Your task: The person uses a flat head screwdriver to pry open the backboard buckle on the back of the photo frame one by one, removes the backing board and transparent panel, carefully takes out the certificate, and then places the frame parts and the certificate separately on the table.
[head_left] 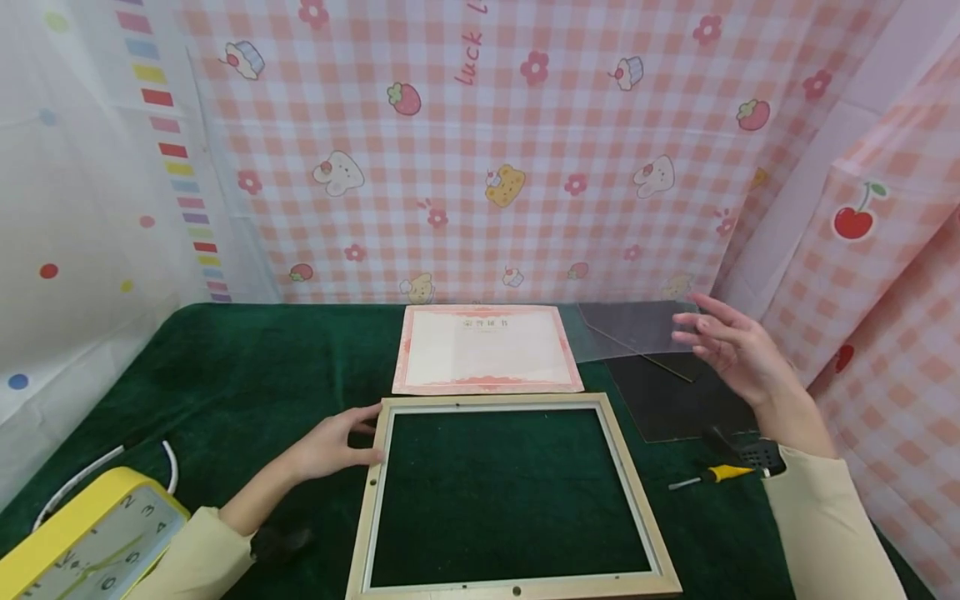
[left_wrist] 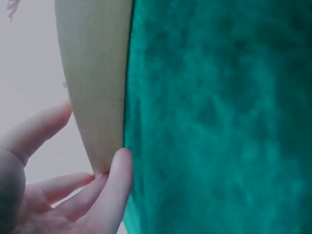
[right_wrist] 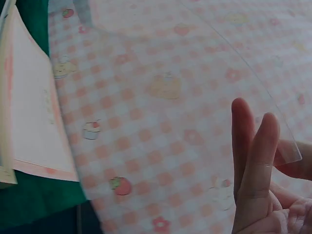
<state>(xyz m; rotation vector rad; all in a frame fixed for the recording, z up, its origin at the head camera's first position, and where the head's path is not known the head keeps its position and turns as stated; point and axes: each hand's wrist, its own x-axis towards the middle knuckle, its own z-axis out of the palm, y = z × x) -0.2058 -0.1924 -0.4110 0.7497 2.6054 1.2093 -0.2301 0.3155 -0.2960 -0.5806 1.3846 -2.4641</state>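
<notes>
My left hand [head_left: 337,446] holds the left side of a wooden picture frame [head_left: 630,492] near its upper left corner; the frame lies flat on green cloth. In the left wrist view, fingertips [left_wrist: 122,165] touch the frame's pale wooden edge [left_wrist: 95,83]. Raised at the right, my right hand [head_left: 738,358] pinches a corner of a clear sheet [head_left: 637,321]. That corner shows between thumb and fingers in the right wrist view, where the sheet [right_wrist: 195,97] lets the checked curtain show through. Behind the frame lies a pink-bordered certificate [head_left: 491,354], partly seen through the sheet.
A black board [head_left: 675,408] lies right of the frame, with a yellow-handled screwdriver [head_left: 720,475] in front of it. At the lower left stands a yellow clock [head_left: 112,533] beside a white cable [head_left: 75,483]. Pink checked curtains [head_left: 480,167] close off the back and right.
</notes>
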